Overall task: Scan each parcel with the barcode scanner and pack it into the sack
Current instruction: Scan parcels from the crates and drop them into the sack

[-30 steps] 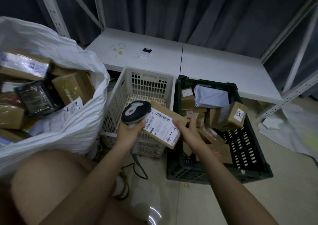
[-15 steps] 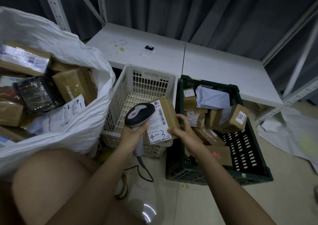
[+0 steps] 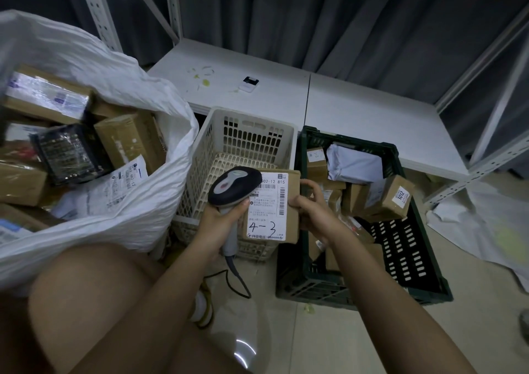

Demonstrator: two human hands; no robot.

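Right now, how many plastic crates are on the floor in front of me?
2. A white crate sits beside the sack, behind the scanner; a dark green crate holding parcels stands to its right. None seems hidden.

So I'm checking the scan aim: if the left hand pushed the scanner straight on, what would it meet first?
Probably the parcel held by the right hand; the scanner in the left hand already overlaps its label.

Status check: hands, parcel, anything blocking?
Left hand grips scanner. Right hand holds parcel, label up. Sack open; nothing blocking.
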